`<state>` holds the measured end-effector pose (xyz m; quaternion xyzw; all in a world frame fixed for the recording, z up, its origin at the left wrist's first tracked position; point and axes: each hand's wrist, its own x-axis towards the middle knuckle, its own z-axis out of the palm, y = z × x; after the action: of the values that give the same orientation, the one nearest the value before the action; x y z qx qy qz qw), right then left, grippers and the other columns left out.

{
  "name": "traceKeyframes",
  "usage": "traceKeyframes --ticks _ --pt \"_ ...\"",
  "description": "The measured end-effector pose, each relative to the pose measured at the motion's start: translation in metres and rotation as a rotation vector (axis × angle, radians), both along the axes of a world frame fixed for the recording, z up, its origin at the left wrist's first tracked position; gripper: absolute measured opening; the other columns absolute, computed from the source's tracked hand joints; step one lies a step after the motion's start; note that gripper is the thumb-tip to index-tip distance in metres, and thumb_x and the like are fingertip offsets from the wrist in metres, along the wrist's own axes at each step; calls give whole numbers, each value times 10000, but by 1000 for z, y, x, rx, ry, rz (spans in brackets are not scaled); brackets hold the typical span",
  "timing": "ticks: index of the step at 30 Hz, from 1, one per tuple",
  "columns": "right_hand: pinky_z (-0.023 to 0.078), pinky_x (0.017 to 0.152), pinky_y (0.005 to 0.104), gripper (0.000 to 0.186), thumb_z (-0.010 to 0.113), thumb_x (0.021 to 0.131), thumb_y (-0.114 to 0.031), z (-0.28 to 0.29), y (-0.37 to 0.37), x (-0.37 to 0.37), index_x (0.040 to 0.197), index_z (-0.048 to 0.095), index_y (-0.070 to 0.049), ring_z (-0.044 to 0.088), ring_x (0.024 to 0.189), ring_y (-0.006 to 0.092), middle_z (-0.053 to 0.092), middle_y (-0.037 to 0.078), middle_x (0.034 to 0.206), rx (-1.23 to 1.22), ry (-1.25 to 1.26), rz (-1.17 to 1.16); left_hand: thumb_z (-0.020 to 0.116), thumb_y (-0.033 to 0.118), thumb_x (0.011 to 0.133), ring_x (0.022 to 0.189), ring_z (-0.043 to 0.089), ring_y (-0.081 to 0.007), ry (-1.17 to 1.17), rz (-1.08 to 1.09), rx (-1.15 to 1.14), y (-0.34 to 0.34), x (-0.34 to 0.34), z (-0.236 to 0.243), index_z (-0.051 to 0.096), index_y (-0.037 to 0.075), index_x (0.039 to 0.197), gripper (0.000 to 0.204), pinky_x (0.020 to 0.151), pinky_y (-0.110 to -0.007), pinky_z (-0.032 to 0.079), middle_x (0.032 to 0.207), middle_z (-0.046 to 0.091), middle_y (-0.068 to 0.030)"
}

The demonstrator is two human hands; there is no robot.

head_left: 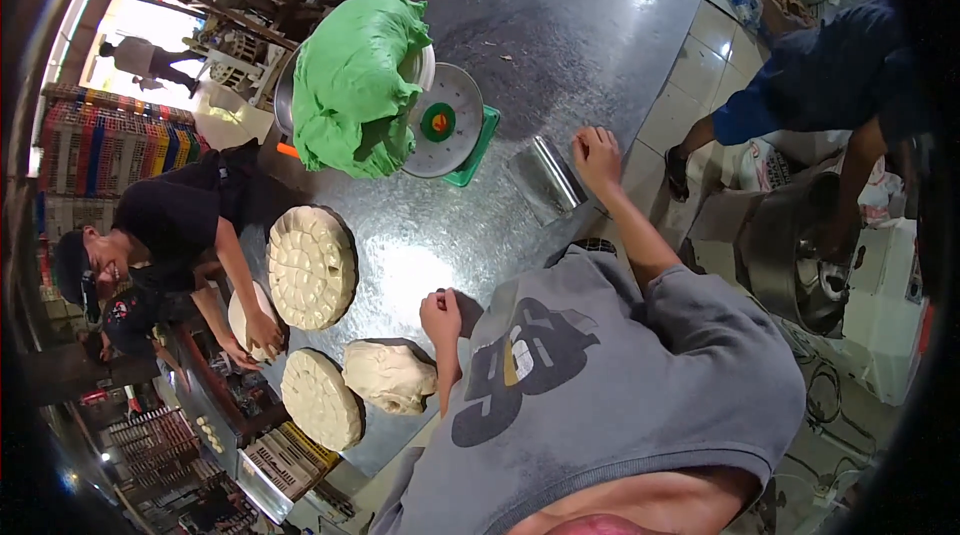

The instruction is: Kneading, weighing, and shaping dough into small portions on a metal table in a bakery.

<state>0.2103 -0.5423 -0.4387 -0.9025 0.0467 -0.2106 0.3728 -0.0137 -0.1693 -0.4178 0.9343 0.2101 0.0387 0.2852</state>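
My left hand [440,318] rests at the near edge of the metal table with its fingers curled in, nothing visible in them. The closest thing to it is a rough lump of pale dough [390,375]. My right hand [597,157] lies on the table edge with its fingers laid out, apart from a metal dough scraper [558,177] with a rolled handle. Two thick dough rounds, one scored or dimpled on top [311,268] and a smaller one [320,400], lie to the left. Beyond them stands a green scale [473,157] with a round dial.
Green plastic sheeting [360,80] covers a container beside the scale. On the left, a co-worker in black [175,215] presses another dough round [254,323]. At right, a person in blue [810,75] stands by a metal mixing bowl [795,245]. Stacked crates [100,155] stand at far left.
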Motion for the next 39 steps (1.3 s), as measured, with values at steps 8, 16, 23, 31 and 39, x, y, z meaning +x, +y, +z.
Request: traceKeyframes --ticks 8,16,23,31,39 --pt "503 721 351 267 598 913 -279 46 30 63 1012 675 -43 661 777 212 697 101 840 590 315 36 627 198 936 731 573 -104 -198 19 -485 -26 84 81 621 8 918 191 688 -256 462 811 644 -39" --pt "506 774 367 320 658 872 -231 183 58 95 1145 607 -72 637 877 218 656 114 975 433 64 318 897 331 646 1147 417 -375 -730 -246 294 -8 163 194 389 34 1368 932 923 -442 423 1277 376 -238" --pt "343 1094 456 854 731 679 -69 290 88 150 1441 368 -206 295 1361 370 342 143 1446 -321 -306 829 907 402 530 1379 219 -472 -787 -750 642 35 255 278 348 196 1456 1101 1092 -564 261 1523 175 -256" --pt "370 1051 449 791 755 541 -115 328 141 212 1296 523 -147 441 1259 389 479 187 1313 -216 -317 1121 746 401 727 1155 489 -439 -772 -907 356 38 286 289 594 178 1253 591 931 -517 416 1334 446 -263" --pt "515 906 389 502 663 820 -111 309 166 250 1289 511 -20 571 1148 255 547 138 1286 1028 303 809 612 119 669 911 615 -312 -887 -449 -212 1 340 327 599 65 1131 465 840 -403 491 1031 624 -152"
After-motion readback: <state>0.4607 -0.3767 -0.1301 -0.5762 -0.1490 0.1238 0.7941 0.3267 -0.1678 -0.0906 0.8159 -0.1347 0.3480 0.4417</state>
